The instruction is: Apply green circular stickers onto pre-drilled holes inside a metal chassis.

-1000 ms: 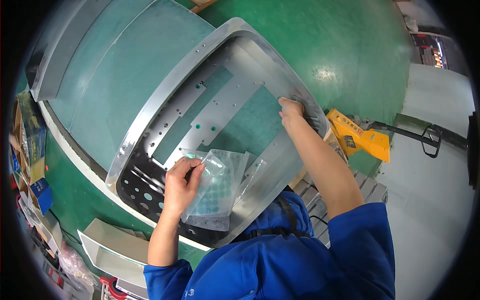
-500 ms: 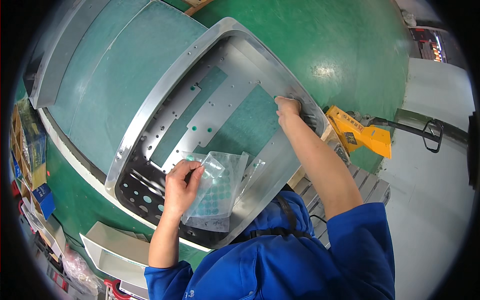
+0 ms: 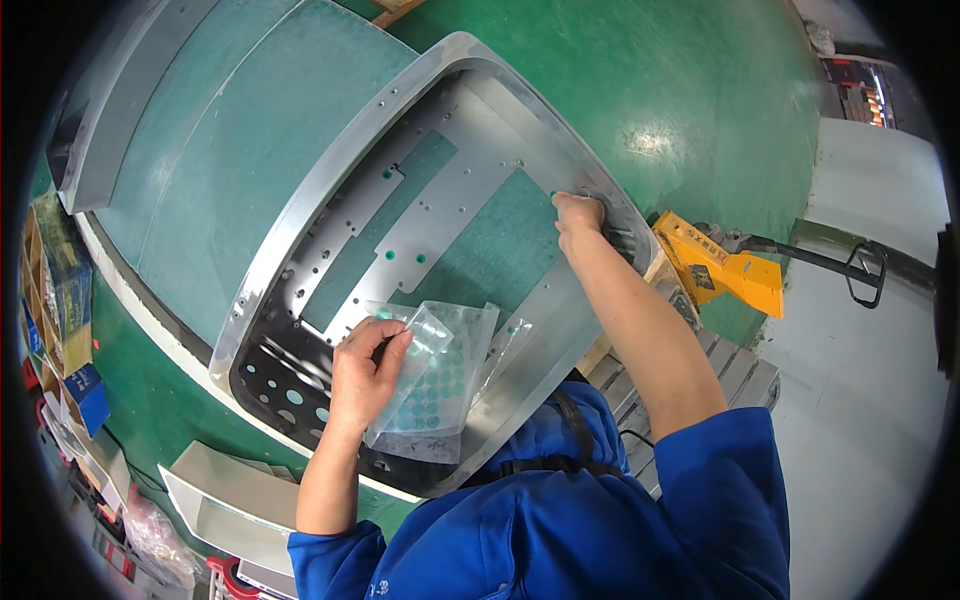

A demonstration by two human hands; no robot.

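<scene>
A deep grey metal housing (image 3: 290,215) with rounded corners, cut-outs and small holes lies before me. My left hand (image 3: 365,370) pinches a clear plastic sheet (image 3: 440,385) bearing rows of round green stickers, above the near part of the housing. A loose flap of clear film (image 3: 432,330) rises by its fingertips. My right hand (image 3: 580,218) reaches into the housing at its right inner side, fingers pressed together. A green dot (image 3: 554,194) shows right at its fingertips; whether they hold it is unclear. Other green dots (image 3: 420,258) sit on the perforated panel.
The housing rests on a large greenish table (image 3: 250,110), beside another curved metal part (image 3: 140,110) at far left. A yellow pallet jack (image 3: 715,268) with a black handle stands right, near a slatted pallet (image 3: 730,370). White bent panels (image 3: 225,500) and boxes (image 3: 88,400) are at lower left.
Both hands stay in nearly the same places. The loose film flap by my left fingertips has shifted slightly; the whole view has moved a little.
</scene>
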